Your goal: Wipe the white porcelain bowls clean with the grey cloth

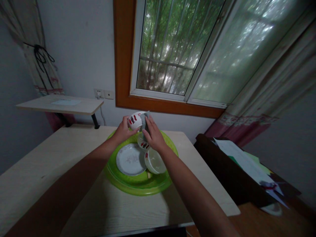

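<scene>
My left hand is closed around a white bowl with red and dark markings, tilted on its side above a green basin. In my right hand is a grey cloth, pressed against the bowl's right side by the fingers. Below the hands, a white plate lies in the basin. A white bowl leans at the plate's right, beside my right wrist. Another patterned bowl sits behind it, partly hidden by my right hand. A small pale stick-like piece shows under the near bowl.
The basin stands on a pale wooden table. A small raised shelf with a paper on it is at the back left. Behind are a wall and a barred window. Papers lie on dark furniture to the right.
</scene>
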{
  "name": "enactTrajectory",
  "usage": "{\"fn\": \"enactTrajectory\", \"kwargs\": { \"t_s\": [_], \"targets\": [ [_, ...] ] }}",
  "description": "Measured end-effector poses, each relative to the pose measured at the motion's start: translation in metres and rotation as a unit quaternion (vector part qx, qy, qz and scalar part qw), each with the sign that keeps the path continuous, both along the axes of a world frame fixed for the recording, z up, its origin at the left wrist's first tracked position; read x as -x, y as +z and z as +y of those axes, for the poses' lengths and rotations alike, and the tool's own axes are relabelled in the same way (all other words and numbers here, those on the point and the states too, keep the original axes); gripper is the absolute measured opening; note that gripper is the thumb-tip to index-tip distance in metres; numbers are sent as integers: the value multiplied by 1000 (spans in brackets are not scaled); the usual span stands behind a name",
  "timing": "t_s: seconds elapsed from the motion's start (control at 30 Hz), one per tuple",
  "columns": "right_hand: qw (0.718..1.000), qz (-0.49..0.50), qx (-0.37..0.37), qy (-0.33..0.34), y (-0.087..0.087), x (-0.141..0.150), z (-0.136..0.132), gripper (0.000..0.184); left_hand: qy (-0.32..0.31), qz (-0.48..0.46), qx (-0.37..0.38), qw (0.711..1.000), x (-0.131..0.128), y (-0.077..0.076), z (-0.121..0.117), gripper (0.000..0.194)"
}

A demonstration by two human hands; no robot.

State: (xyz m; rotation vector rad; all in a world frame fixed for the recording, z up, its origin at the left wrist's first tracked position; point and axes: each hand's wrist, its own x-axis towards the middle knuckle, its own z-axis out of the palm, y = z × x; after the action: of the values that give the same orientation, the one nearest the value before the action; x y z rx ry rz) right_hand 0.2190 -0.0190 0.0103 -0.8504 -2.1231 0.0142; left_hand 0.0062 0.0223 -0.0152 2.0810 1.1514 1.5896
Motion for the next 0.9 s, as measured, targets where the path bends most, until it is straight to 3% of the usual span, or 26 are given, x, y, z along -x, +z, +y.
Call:
{"fn": "enactTrajectory", "kwargs": {
  "t_s": [0.2, 0.43, 0.57, 0.9],
  "targets": [
    [995, -63, -72, 33, 10, 8, -10, 62, -3, 0, 13, 1000, -1, 0, -1, 65],
    [999, 31, 22, -10, -3, 3, 3, 61, 21, -90, 27, 995, 2, 1, 3, 70],
    [997, 37, 67, -10, -10, 1, 9, 64, 44, -126, 34, 991, 8, 2, 7, 69],
    [998, -42, 44, 2, -13, 6, 6, 70, 36, -181, 34, 982, 15, 1, 14, 63]
  ]
}}
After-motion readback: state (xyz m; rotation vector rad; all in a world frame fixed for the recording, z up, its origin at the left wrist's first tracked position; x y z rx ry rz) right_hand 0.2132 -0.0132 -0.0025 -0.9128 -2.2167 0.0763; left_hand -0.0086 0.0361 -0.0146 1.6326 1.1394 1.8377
